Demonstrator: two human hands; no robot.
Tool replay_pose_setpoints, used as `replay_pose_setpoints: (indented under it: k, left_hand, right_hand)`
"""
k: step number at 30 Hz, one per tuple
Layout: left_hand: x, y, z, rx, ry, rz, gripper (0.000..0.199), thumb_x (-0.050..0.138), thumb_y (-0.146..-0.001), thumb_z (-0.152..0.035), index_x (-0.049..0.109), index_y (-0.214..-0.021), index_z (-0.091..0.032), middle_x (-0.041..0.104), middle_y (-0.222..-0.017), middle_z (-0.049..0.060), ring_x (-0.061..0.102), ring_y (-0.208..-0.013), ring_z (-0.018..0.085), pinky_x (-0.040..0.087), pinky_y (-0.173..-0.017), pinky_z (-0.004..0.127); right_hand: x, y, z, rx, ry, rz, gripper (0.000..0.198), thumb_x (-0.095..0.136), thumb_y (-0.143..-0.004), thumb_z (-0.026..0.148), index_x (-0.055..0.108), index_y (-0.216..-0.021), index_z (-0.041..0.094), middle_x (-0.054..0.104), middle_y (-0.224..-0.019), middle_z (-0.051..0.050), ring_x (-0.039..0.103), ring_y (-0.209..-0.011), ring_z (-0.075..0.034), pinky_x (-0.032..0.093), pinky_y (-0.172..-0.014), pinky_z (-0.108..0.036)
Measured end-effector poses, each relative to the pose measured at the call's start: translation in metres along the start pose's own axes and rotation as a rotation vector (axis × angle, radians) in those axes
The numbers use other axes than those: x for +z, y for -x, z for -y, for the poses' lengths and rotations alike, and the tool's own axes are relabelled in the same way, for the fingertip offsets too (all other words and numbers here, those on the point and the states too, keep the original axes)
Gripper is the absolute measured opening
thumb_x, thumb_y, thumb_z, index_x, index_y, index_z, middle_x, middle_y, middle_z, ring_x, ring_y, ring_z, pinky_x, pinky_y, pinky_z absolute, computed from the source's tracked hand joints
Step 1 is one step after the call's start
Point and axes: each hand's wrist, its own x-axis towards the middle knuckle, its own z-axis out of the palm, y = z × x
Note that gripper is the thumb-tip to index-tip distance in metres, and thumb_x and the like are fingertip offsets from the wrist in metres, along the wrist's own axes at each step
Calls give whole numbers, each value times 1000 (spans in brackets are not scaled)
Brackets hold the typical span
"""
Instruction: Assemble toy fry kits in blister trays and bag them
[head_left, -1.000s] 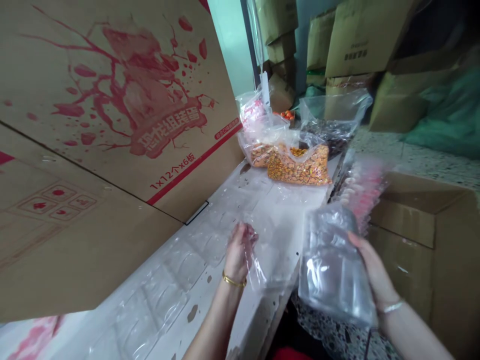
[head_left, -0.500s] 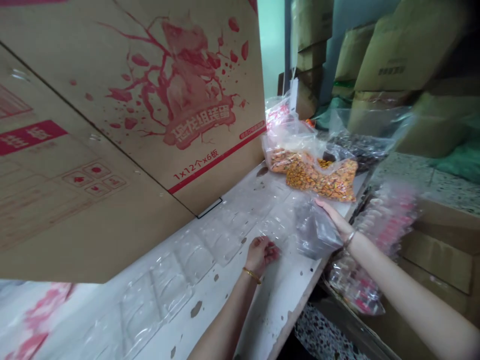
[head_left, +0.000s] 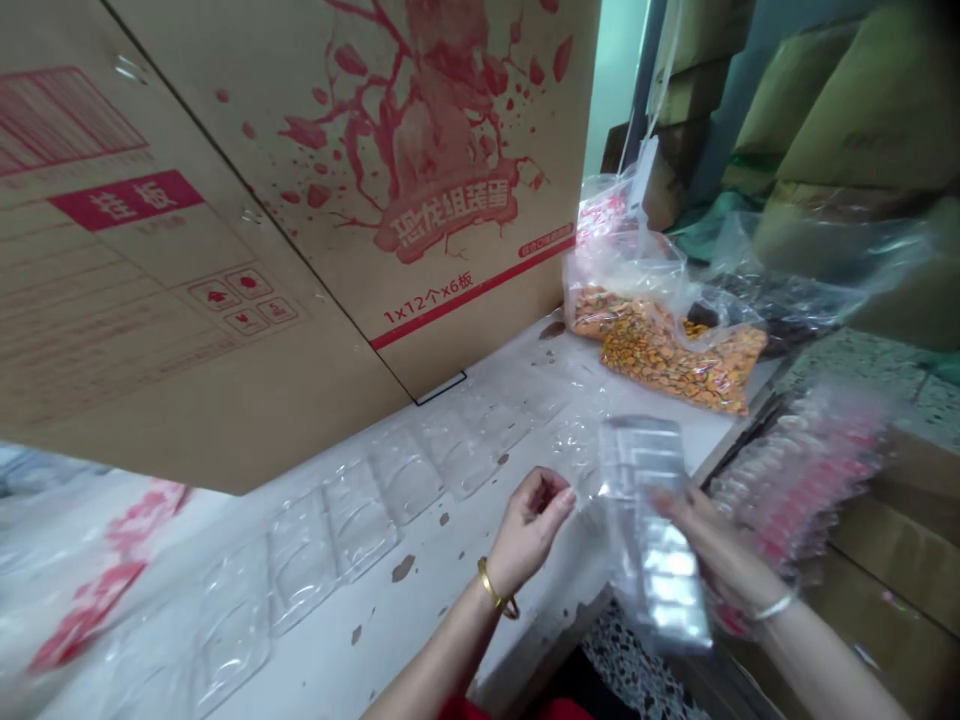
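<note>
My right hand (head_left: 709,540), slightly blurred, grips a nested stack of clear plastic blister shells (head_left: 671,560) over the table's front edge. The stack stands tilted upright and catches the light. Close to its left side is my left hand (head_left: 534,525), with fingers curled and thumb against the index finger; nothing shows between them. A row of single clear blister shells (head_left: 364,515) lies flat along the white table (head_left: 420,600), from the lower left toward the bags at the far end. The shells nearest my left hand are hard to make out.
A large printed carton (head_left: 322,250) stands along the table's back. Clear bags of small orange pieces (head_left: 675,360) lie at the far end. Right of the table, an open carton (head_left: 892,490) holds packed pink-and-clear items (head_left: 810,480). More cartons (head_left: 847,110) are stacked behind.
My right hand has drawn the shell stack closer and turned it more upright. My left hand has lifted from the shell row, its fingers now curled to the thumb. The view has shifted left.
</note>
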Motion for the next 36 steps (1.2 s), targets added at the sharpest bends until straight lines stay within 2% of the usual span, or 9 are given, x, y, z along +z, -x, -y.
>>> replay_pose_setpoints:
  k: [3,6,11,16,25,28,30,33,36]
  left_hand:
    - [-1,30,-41,40,48,89,27,60,-83,-42,60,-92,-16,57,-87,4,50,-79,13,40,-73,23]
    - [-9,52,-55,-21,53,104,25,61,-83,-41,60,-81,-15,55,-78,2,47,-74,13,37,-70,23]
    - [-13,82,-36,-165,105,-45,29,65,-78,-41,57,-72,-14,51,-69,0,43,-67,11,35,-64,22]
    - [-5,104,-22,-233,386,-187,34,76,-68,-37,52,-64,-13,50,-62,-1,41,-61,9,33,-61,21]
    - [0,126,-9,-215,634,-261,36,74,-72,-39,49,-64,-14,48,-62,-3,40,-58,7,32,-59,20]
    - [-1,127,-8,-200,693,-297,34,73,-72,-38,50,-66,-14,48,-62,-3,40,-57,6,33,-59,19]
    - [-10,123,-7,-172,702,-395,32,72,-73,-39,52,-69,-14,50,-65,-3,44,-58,6,36,-60,19]
    - [-33,110,5,-159,710,-588,30,73,-72,-38,54,-76,-15,57,-78,1,57,-70,11,44,-66,22]
    - [-48,84,31,-219,760,-617,32,75,-69,-37,53,-81,-16,61,-96,5,64,-79,18,49,-67,28]
  right_hand:
    - [38,24,-24,-117,52,110,59,75,-72,45,53,-122,24,65,-116,-6,59,-107,-26,46,-91,-34]
    - [65,38,-44,-146,19,167,57,75,-71,45,53,-120,23,64,-115,-6,57,-109,-28,44,-93,-36]
    - [81,57,-69,-42,5,193,56,76,-71,41,53,-120,24,65,-113,-5,58,-106,-26,44,-91,-33]
    - [88,78,-86,151,-168,225,60,73,-74,43,52,-126,23,66,-112,-5,60,-101,-24,46,-87,-34]
    - [96,91,-101,378,-348,158,32,75,-67,44,73,-88,20,73,-87,-3,65,-84,-24,51,-77,-33]
    - [90,89,-102,365,-399,90,23,77,-66,39,74,-82,23,73,-84,1,66,-79,-20,52,-73,-28]
    - [77,86,-99,349,-409,17,19,75,-67,38,74,-82,26,73,-83,3,66,-76,-20,54,-69,-28]
    - [40,80,-84,285,-329,-147,21,72,-72,42,72,-89,30,73,-85,6,67,-74,-21,56,-62,-31]
    - [-2,73,-65,122,-213,-311,24,73,-73,43,69,-94,33,73,-91,9,67,-74,-18,56,-63,-26]
